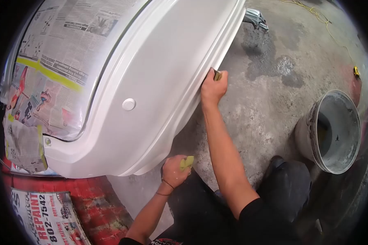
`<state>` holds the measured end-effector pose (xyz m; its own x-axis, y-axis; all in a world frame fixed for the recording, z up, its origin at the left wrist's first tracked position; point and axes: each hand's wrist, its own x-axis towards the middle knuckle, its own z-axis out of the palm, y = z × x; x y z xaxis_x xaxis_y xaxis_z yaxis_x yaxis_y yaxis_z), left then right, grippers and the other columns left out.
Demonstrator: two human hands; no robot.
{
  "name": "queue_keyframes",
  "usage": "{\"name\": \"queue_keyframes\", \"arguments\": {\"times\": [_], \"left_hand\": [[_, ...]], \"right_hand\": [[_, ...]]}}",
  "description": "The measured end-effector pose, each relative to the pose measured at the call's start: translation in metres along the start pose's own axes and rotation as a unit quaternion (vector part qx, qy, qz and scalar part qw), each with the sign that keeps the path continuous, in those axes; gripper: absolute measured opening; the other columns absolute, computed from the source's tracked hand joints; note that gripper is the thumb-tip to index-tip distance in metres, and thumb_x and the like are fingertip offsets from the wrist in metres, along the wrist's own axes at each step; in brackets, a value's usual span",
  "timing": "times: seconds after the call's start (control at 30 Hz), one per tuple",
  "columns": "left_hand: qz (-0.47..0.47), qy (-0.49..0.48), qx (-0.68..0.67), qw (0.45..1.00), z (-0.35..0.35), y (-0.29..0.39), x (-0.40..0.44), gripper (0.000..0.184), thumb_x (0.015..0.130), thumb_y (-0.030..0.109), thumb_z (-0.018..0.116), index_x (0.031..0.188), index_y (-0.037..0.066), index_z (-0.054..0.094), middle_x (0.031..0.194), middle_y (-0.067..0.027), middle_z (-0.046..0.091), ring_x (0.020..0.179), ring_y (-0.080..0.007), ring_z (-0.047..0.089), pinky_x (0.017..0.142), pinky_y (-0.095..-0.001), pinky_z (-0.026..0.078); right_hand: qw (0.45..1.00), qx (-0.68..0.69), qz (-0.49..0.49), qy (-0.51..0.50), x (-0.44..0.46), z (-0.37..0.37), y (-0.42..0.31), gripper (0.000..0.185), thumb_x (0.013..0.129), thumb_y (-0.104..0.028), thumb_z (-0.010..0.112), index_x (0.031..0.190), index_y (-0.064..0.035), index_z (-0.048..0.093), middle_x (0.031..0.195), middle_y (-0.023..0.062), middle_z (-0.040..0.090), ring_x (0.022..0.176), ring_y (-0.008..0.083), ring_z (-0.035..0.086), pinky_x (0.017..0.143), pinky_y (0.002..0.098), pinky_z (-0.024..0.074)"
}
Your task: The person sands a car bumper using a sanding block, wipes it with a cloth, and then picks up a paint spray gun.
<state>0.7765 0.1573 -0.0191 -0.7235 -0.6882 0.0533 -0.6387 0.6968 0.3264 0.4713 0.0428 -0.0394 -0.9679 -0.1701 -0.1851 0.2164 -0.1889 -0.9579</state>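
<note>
Here, we have our right hand (214,87) up at the outer edge of the white car body panel (151,61), its fingers bent round a small dark olive pad (217,76) that shows between thumb and fingers. Our left hand (175,171) is closer to us, beside the panel's lower rim, fingers curled and pinching a folded yellow-green abrasive sheet (187,163); we cannot tell whether its knuckles touch the panel. The panel slants across the upper left of our view, glossy, with a round white cap (129,104) on its face. Beyond its raised lip we see newspaper masking (73,30), joined by yellow tape (57,76) and hanging in a crumpled flap at the near corner. Under that corner lies a worn red surface (98,200), with a printed banner (49,216) reading "REPAINT" against it. To our right, an open grey bucket (307,136) stands on the concrete floor (249,118), some dark liquid inside. Farther off we see a wet patch (259,53) near a crumpled silvery wrapping (255,18) at the panel's far end, a yellow cord (315,14), and a small yellow-and-black tool (356,72) by the right margin.
</note>
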Motion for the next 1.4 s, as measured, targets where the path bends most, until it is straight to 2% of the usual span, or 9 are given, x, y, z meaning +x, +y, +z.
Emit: {"name": "queue_keyframes", "arguments": {"times": [0.27, 0.37, 0.6, 0.7, 0.8, 0.9, 1.13, 1.23, 1.4], "left_hand": [[-0.003, -0.017, -0.029, 0.999, 0.006, -0.001, 0.009, 0.037, 0.078, 0.02, 0.083, 0.111, 0.009, 0.075, 0.107, -0.0135, 0.079, 0.101, -0.0372, 0.074, 0.097, -0.0464, 0.056], [-0.012, -0.023, -0.01, 1.0, 0.001, 0.002, 0.006, 0.036, 0.079, 0.02, 0.083, 0.111, 0.009, 0.075, 0.108, -0.0138, 0.079, 0.102, -0.0371, 0.074, 0.097, -0.0466, 0.056], [0.014, -0.015, -0.021, 1.0, 0.007, -0.003, 0.01, 0.036, 0.078, 0.02, 0.083, 0.111, 0.009, 0.075, 0.107, -0.0133, 0.078, 0.099, -0.0365, 0.074, 0.094, -0.0464, 0.056], [0.003, -0.027, -0.011, 1.0, 0.0, 0.004, 0.01, 0.036, 0.079, 0.021, 0.084, 0.112, 0.009, 0.074, 0.106, -0.0125, 0.079, 0.099, -0.0364, 0.074, 0.094, -0.0463, 0.056], [0.004, -0.011, -0.009, 1.0, 0.003, -0.006, -0.001, 0.039, 0.078, 0.021, 0.084, 0.113, 0.009, 0.074, 0.106, -0.013, 0.078, 0.099, -0.0367, 0.074, 0.094, -0.0461, 0.056], [-0.02, -0.041, 0.004, 0.999, 0.004, -0.005, 0.004, 0.04, 0.077, 0.021, 0.085, 0.114, 0.009, 0.074, 0.106, -0.0134, 0.078, 0.1, -0.0367, 0.074, 0.094, -0.0461, 0.056], [-0.004, -0.014, 0.003, 1.0, 0.004, 0.0, 0.004, 0.038, 0.078, 0.022, 0.084, 0.113, 0.01, 0.075, 0.108, -0.0125, 0.078, 0.1, -0.037, 0.074, 0.093, -0.0463, 0.056], [-0.031, -0.053, 0.012, 0.998, 0.006, -0.002, 0.009, 0.036, 0.08, 0.022, 0.083, 0.112, 0.01, 0.074, 0.107, -0.0126, 0.078, 0.097, -0.037, 0.074, 0.093, -0.0471, 0.056], [0.005, -0.046, -0.008, 0.999, 0.01, 0.006, 0.023, 0.034, 0.081, 0.022, 0.083, 0.112, 0.011, 0.074, 0.106, -0.0115, 0.078, 0.097, -0.0372, 0.074, 0.093, -0.0456, 0.056]], "right_hand": [[0.996, -0.054, -0.066, 0.004, -0.059, -0.006, 0.017, 0.027, 0.104, -0.022, 0.071, 0.1, 0.0017, 0.058, 0.104, 0.0248, 0.064, 0.106, 0.0474, 0.059, 0.096, 0.057, 0.0477], [0.995, -0.045, -0.091, 0.014, -0.002, 0.002, 0.001, 0.024, 0.101, -0.017, 0.074, 0.099, 0.0004, 0.058, 0.102, 0.0221, 0.064, 0.106, 0.0462, 0.06, 0.095, 0.0569, 0.0486], [0.998, -0.038, -0.058, 0.001, -0.075, -0.009, 0.017, 0.03, 0.105, -0.024, 0.072, 0.098, 0.0017, 0.058, 0.105, 0.0226, 0.064, 0.105, 0.0439, 0.06, 0.094, 0.0531, 0.0494], [0.999, -0.035, -0.016, 0.008, -0.023, -0.001, 0.012, 0.026, 0.105, -0.021, 0.073, 0.099, 0.0007, 0.06, 0.105, 0.0209, 0.064, 0.106, 0.0425, 0.06, 0.093, 0.0539, 0.0504], [0.998, 0.0, -0.057, 0.027, 0.013, 0.003, 0.001, 0.027, 0.104, -0.022, 0.074, 0.099, 0.0003, 0.061, 0.107, 0.0194, 0.064, 0.106, 0.0409, 0.061, 0.094, 0.0539, 0.0505], [0.996, -0.045, -0.065, 0.047, -0.039, 0.003, 0.017, 0.031, 0.106, -0.023, 0.075, 0.094, -0.0021, 0.055, 0.097, 0.0111, 0.057, 0.085, 0.026, 0.053, 0.085, 0.042, 0.0501], [0.998, 0.018, -0.041, 0.047, 0.008, 0.009, 0.002, 0.029, 0.106, -0.02, 0.075, 0.094, -0.0033, 0.054, 0.103, 0.0107, 0.055, 0.089, 0.024, 0.056, 0.084, 0.0418, 0.0493], [1.0, -0.027, -0.001, -0.005, -0.035, -0.004, 0.005, 0.029, 0.104, -0.02, 0.077, 0.096, 0.0, 0.057, 0.106, 0.0159, 0.06, 0.098, 0.0332, 0.061, 0.088, 0.0481, 0.0518], [0.999, -0.007, 0.033, 0.013, -0.017, -0.001, 0.003, 0.033, 0.106, -0.027, 0.074, 0.097, 0.0009, 0.06, 0.109, 0.015, 0.061, 0.096, 0.0332, 0.064, 0.091, 0.0471, 0.0525]]}}
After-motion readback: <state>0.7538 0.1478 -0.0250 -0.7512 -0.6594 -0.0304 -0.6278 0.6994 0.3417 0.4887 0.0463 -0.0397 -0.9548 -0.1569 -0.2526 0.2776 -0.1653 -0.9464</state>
